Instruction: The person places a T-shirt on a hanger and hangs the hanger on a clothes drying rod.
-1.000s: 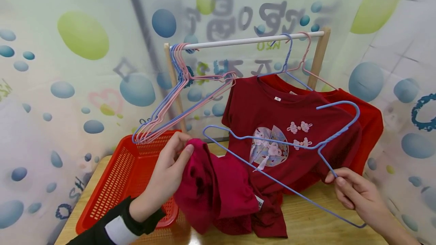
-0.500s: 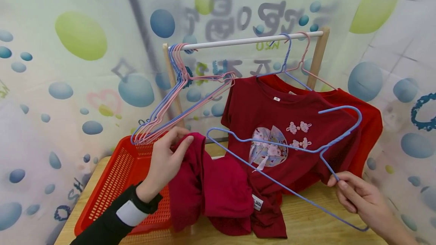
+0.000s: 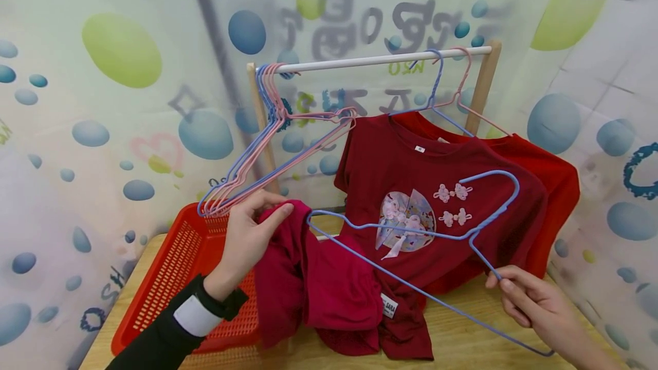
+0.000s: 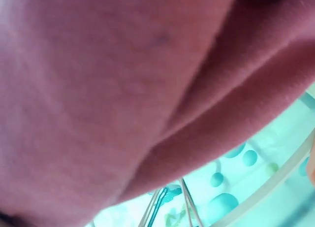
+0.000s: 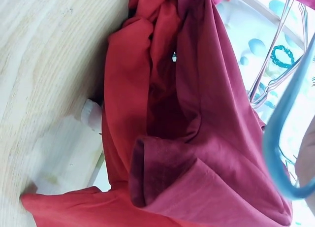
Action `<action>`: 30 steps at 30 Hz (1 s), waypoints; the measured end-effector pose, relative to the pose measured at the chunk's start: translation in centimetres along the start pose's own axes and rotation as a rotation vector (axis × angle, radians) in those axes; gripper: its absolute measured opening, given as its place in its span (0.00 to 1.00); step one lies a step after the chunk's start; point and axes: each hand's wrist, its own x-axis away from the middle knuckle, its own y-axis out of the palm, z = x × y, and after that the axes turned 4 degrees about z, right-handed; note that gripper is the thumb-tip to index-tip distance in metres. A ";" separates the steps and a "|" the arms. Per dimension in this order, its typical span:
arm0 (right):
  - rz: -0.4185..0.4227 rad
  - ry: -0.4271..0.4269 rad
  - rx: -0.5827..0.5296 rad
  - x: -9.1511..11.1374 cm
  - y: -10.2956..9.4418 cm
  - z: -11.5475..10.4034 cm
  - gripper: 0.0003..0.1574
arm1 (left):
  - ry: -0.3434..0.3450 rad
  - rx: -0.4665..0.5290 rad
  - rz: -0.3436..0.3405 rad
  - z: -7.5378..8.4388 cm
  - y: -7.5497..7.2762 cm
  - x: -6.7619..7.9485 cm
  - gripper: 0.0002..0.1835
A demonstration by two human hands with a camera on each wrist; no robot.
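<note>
My left hand [image 3: 247, 241] pinches the edge of a crimson garment [image 3: 341, 284] between thumb and fingers. The cloth hangs in folds over the basket's right side and the table, with a white label [image 3: 389, 305] showing. In the left wrist view the crimson cloth [image 4: 98, 89] fills most of the frame. My right hand [image 3: 532, 301] grips one end of a blue wire hanger [image 3: 487, 220], its hook pointing up. The hanger's far end overlaps the garment's pinched edge in the head view; whether they touch I cannot tell. A blue curve of the hanger [image 5: 278, 143] shows in the right wrist view.
Behind, a rack with a white bar [image 3: 354, 63] carries several pink and blue hangers [image 3: 241, 179] at left. A dark red T-shirt [image 3: 401, 170] and a brighter red garment [image 3: 555, 187] hang at right. A red basket [image 3: 169, 278] stands on the wooden table [image 3: 478, 324].
My left hand has shifted slightly left with the crimson garment, spreading its folds. The hanger has moved left in the last half second, bringing its far end over the garment's edge.
</note>
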 end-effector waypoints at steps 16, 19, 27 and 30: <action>-0.031 0.028 0.025 -0.3 0.8 0.1 0.29 | 0.073 0.022 -0.099 -2.8 0.2 0.4 0.05; -0.033 0.028 0.021 -0.3 0.8 0.1 0.29 | 0.080 0.009 -0.114 -2.8 0.2 0.5 0.05; -0.050 0.015 0.073 -0.7 1.2 0.1 0.28 | 0.093 0.005 -0.193 -2.7 0.5 0.7 0.05; -0.050 0.020 0.102 -0.7 1.3 0.2 0.27 | 0.098 -0.003 -0.219 -2.8 0.7 0.9 0.05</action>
